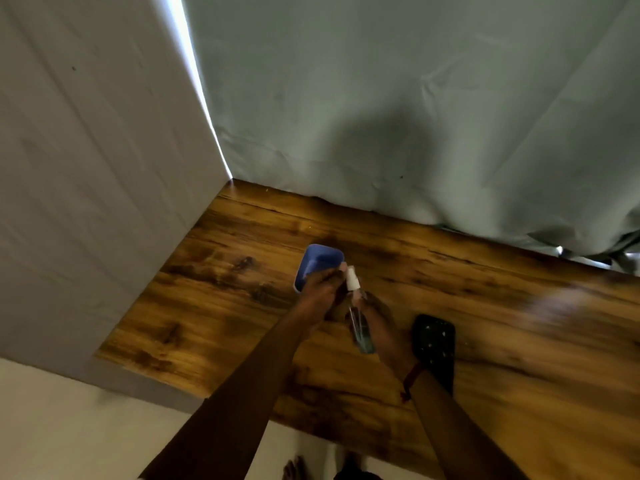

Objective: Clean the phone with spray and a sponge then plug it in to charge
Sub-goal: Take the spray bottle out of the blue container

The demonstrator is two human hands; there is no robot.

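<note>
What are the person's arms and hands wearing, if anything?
Both forearms are bare, with no sleeves in view. The left hand shows no glove; whether it has rings is too blurred to tell. The right hand is also ungloved, and a red thread band is tied around its wrist, with loose ends hanging down.

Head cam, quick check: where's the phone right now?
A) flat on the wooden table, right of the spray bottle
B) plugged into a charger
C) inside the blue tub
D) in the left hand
A: the phone lies flat on the wooden table, to the right of the spray bottle that the right hand holds; no cable shows on it.
</note>
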